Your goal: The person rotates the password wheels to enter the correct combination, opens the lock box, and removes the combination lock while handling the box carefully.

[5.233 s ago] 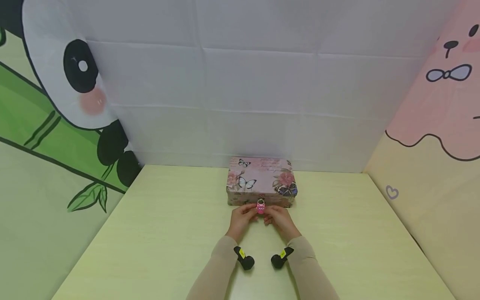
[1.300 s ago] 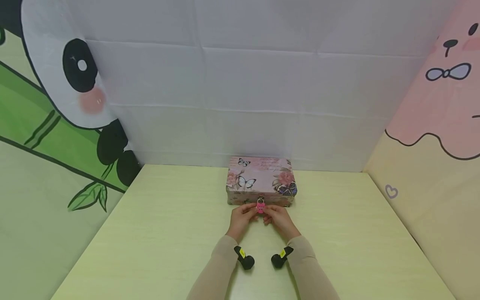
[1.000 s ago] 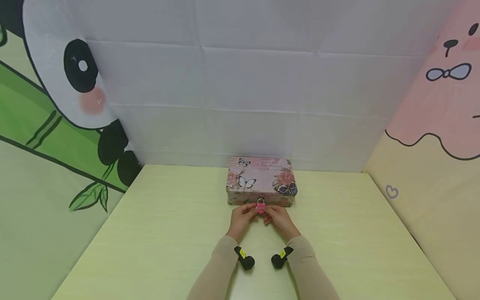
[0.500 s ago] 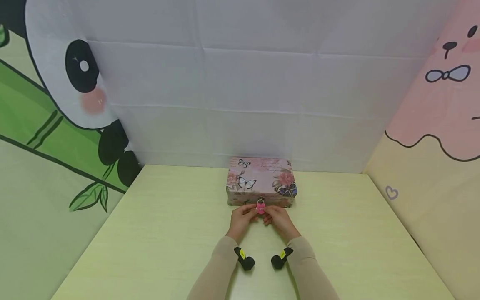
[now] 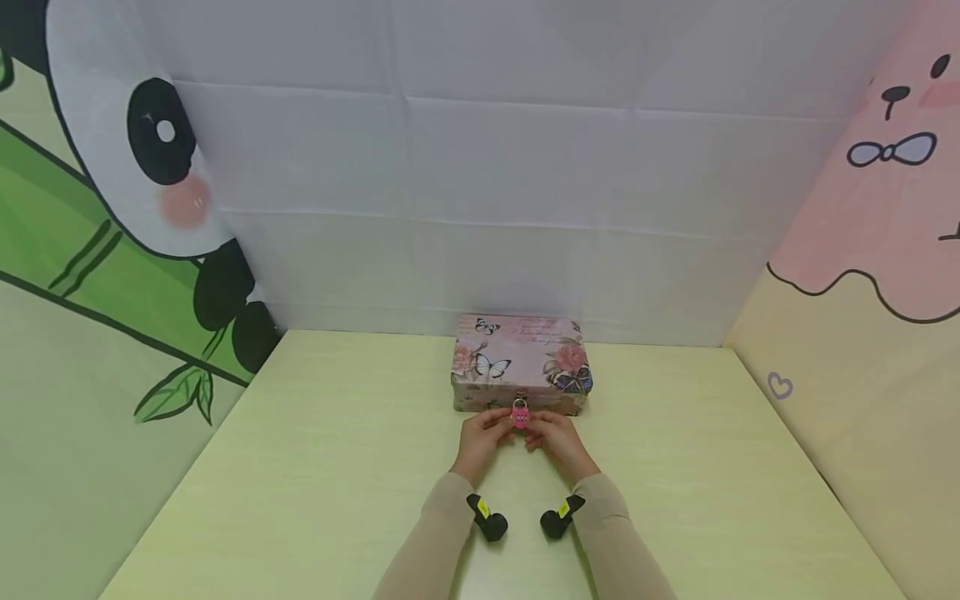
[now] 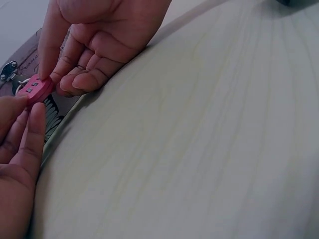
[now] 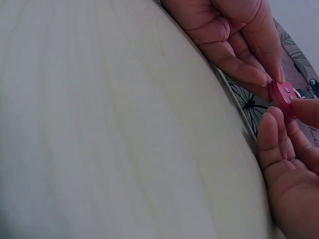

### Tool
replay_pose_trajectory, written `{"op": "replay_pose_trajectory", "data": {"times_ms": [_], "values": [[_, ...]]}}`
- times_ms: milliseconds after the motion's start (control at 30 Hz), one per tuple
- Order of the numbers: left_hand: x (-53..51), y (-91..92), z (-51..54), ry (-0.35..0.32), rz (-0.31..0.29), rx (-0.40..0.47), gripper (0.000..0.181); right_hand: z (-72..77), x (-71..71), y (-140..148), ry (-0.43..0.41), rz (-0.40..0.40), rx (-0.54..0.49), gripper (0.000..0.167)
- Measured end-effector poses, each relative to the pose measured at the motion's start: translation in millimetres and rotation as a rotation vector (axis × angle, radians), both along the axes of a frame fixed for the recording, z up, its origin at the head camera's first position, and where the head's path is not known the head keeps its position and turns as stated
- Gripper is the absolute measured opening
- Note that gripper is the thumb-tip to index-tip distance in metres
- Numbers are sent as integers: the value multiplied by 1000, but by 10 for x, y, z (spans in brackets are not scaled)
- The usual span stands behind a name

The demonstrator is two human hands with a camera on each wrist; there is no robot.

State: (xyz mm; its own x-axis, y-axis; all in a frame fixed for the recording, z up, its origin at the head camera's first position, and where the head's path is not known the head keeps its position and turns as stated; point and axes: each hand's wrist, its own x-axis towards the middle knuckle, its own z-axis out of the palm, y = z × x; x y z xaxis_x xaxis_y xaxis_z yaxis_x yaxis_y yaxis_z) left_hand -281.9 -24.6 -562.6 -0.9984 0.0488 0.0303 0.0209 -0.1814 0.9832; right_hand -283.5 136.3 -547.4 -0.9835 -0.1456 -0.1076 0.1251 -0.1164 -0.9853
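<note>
Pink combination padlock sits at the front of a butterfly-and-rose printed box, just under its metal latch, while the box rests lid down on the pale tabletop near the backdrop. The left hand pinches one side of the lock between thumb and fingers; the right hand grasps the other side the same way. The step in hand looks like work on the number wheels, which face up between the thumbs. As I judge it, the next move calls for one hand to steady the small body while a fingertip of the other rolls a wheel, without tugging the latch. The digits are too small to read, and a thumb covers part of the lock's face in the right wrist view. Whether the shackle is locked I cannot tell, nor exactly how it threads the latch. Both wrist views cut off most of the box, and the fingers hide the lock's underside.
</note>
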Motion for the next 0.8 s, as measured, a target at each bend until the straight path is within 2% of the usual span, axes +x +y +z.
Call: {"op": "replay_pose_trajectory", "data": {"times_ms": [300,633,800], "values": [[-13,2,-30,3,0,3,26,-23,-11,-6,14,16,30,16],[-16,14,-23,6,6,-21,24,-24,-5,-19,38,-8,80,20],[-20,9,-29,22,1,-14,26,99,58,-39,55,-8,81,19]]}}
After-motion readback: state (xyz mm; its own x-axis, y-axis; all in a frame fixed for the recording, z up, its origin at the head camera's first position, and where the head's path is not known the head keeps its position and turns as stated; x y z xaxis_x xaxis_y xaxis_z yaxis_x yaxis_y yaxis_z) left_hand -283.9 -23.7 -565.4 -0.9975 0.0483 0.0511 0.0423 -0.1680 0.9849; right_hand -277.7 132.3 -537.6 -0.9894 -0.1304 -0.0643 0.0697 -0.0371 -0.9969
